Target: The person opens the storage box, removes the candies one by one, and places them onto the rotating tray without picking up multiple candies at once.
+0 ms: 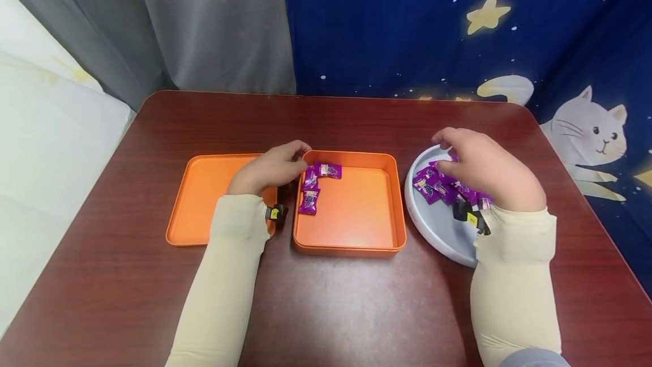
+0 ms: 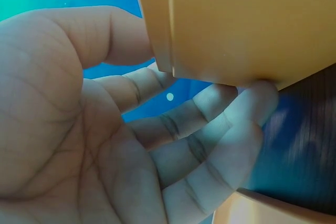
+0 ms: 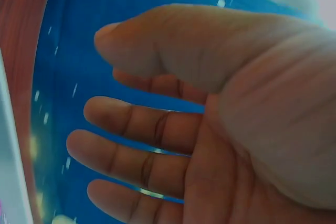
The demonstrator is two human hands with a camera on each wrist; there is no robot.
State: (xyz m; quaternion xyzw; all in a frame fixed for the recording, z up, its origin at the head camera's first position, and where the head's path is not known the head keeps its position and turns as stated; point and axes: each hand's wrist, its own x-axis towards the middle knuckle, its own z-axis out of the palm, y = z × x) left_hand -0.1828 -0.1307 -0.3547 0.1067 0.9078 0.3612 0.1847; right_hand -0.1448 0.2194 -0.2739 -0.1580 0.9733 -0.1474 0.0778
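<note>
My left hand (image 1: 272, 167) is at the back left corner of an open orange box (image 1: 351, 248). In the left wrist view the thumb reaches past the edge of the box wall (image 2: 226, 19) and the curved fingers lie against its outside, so the hand holds that wall. Inside, purple wrapped candies (image 1: 308, 201) lie along the left side and back left corner. My right hand (image 1: 486, 166) hovers over a grey round tray (image 1: 448, 237), fingers spread and holding nothing. Beneath it is a pile of the same purple candies (image 1: 433, 183), partly hidden by the hand.
A flat orange lid (image 1: 198, 203) lies left of the box, partly covered by my left hand and sleeve. Everything stands on a dark red wooden table (image 1: 356, 304). Behind the table hang a grey curtain (image 1: 219, 27) and a blue curtain (image 1: 377, 27) with stars and a cat.
</note>
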